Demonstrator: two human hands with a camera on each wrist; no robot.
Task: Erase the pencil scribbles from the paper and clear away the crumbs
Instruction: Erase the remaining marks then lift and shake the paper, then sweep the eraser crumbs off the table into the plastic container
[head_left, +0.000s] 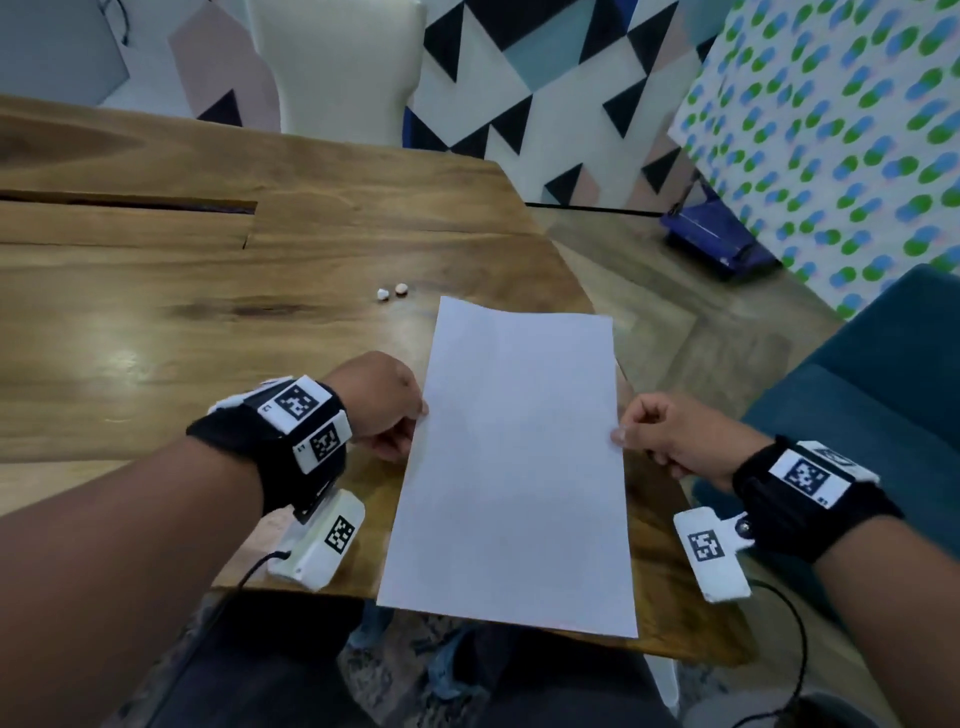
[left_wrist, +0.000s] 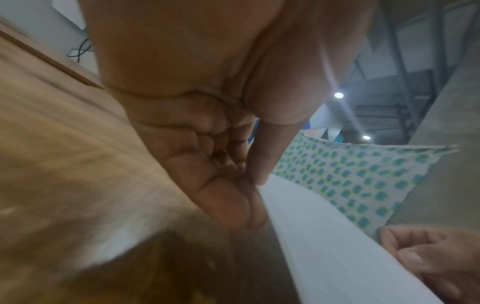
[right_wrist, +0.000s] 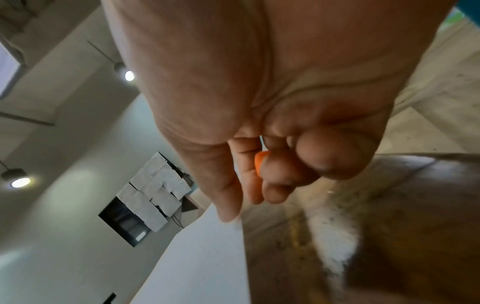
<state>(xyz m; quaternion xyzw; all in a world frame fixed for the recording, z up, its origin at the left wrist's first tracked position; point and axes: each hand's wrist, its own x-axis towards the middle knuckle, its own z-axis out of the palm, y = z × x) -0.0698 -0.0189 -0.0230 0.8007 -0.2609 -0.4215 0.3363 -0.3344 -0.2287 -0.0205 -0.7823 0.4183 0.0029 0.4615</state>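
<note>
Pinching paper (head_left: 511, 467) at both long edges: left hand (head_left: 382, 402) thumb-over-fingers on left edge, right hand (head_left: 670, 434) gripping right edge, also tucking small orange piece (right_wrist: 259, 162), likely eraser, under curled fingers.

Risks, judged: sheet buckling or creasing if hands are pulling unevenly; orange piece slipping out; crumbs scattering onto table (head_left: 208, 322) or lap.

Paper spanning between hands, seemingly lifted off table, near edge overhanging. Scribbles too faint to tell. Two small white lumps (head_left: 391, 292) lying beyond.

A wooden surface (head_left: 218, 270) is lying before a wall of black, white and blue triangles (head_left: 545, 88), a dotted green-and-blue panel (head_left: 841, 145) standing beyond its right edge, ceiling lamps (right_wrist: 20, 182) glowing overhead.
</note>
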